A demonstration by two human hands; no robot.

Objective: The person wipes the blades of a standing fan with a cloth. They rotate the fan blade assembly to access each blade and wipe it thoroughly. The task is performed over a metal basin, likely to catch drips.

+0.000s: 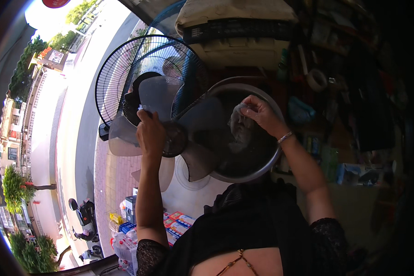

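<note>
My left hand (150,133) grips a translucent grey fan blade unit (170,122) by its dark hub, holding it up in the middle of the view. My right hand (261,114) presses a crumpled pale cloth (239,126) against one of the blades, over a round grey basin (266,161). Behind the blades stands a fan with a dark wire grille (124,73).
A cluttered shelf with a tape roll (316,79) and small boxes fills the right side. A cream and black appliance (234,32) sits at the top. Packaged goods (177,223) lie low at the left, with a street and a parked scooter (83,216) beyond.
</note>
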